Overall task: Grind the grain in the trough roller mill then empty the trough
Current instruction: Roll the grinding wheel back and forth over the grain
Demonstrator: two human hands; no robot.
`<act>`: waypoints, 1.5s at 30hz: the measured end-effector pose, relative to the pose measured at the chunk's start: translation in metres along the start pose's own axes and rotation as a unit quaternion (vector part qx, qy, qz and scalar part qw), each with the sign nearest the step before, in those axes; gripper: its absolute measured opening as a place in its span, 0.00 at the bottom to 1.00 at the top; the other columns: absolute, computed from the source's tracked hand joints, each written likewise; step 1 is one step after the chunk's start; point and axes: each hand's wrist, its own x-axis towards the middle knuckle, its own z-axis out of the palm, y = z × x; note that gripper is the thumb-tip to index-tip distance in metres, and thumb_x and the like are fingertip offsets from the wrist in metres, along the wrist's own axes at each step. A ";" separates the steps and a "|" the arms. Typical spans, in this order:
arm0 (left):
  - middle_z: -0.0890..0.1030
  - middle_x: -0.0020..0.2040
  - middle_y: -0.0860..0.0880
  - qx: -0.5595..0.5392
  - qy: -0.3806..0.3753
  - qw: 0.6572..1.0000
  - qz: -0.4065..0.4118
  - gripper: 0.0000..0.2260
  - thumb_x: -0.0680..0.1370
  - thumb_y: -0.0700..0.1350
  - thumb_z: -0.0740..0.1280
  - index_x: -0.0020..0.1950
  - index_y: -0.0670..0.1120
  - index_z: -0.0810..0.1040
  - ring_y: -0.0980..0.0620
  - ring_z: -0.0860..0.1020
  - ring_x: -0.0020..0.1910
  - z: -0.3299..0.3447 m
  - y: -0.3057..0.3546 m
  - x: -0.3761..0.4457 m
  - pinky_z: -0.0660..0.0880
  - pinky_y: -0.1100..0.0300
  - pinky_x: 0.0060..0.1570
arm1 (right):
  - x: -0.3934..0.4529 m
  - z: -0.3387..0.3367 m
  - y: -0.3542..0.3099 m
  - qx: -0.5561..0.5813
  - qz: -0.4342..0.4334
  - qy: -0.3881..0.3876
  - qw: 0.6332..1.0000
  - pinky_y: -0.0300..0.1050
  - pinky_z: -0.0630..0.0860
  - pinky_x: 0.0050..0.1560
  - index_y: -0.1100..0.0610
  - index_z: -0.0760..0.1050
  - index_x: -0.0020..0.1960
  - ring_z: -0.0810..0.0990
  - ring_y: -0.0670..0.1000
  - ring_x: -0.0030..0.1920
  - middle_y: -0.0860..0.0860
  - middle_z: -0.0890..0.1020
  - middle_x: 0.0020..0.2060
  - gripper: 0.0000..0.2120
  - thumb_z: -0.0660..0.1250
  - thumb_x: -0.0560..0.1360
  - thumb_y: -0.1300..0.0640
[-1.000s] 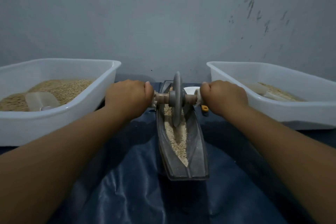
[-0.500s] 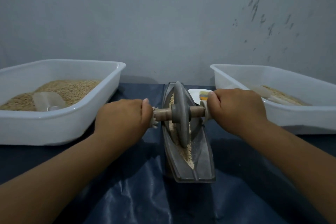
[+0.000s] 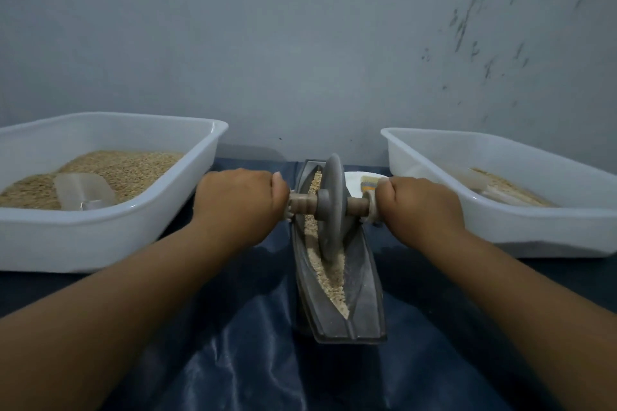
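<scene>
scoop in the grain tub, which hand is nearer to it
Left. The left hand grips the roller handle just right of the scoop and its tub; the right hand is beyond the wheel.

No legible text, label, brand, number or sign appears on any visible surface, including the trough (image 3: 364,277), both white tubs (image 3: 110,237) and the wall

We see a long, narrow grey trough (image 3: 362,280) lying lengthwise on the dark blue sheet, its near end blunt. Pale grain (image 3: 329,272) fills its groove in a thin strip. A grey disc wheel (image 3: 331,207) stands upright on edge in the groove about midway, a wooden axle (image 3: 357,205) running crosswise through its hub.
</scene>
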 end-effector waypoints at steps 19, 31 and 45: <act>0.78 0.50 0.44 -0.007 0.019 0.999 -0.033 0.14 0.79 0.43 0.58 0.64 0.42 0.68 0.43 0.77 0.43 0.011 -0.002 0.028 0.67 0.56 0.34 | 0.034 0.015 -0.001 0.078 0.081 -0.027 0.993 0.45 0.66 0.34 0.54 0.71 0.32 0.71 0.52 0.32 0.51 0.74 0.31 0.21 0.48 0.79 0.50; 0.65 0.30 0.55 -0.173 0.052 0.980 -0.088 0.19 0.79 0.52 0.39 0.40 0.51 0.67 0.56 0.65 0.27 -0.005 0.006 -0.032 0.63 0.62 0.29 | -0.023 -0.022 -0.011 -0.038 -0.050 0.127 0.990 0.45 0.62 0.34 0.52 0.67 0.31 0.67 0.54 0.26 0.49 0.68 0.25 0.19 0.49 0.77 0.49; 0.73 0.35 0.48 -0.170 0.053 0.978 -0.109 0.15 0.80 0.51 0.48 0.46 0.47 0.71 0.44 0.78 0.40 0.003 0.003 0.016 0.71 0.52 0.38 | 0.002 0.004 -0.001 0.047 0.055 -0.044 0.996 0.47 0.69 0.41 0.52 0.70 0.40 0.73 0.56 0.40 0.54 0.80 0.44 0.14 0.50 0.80 0.54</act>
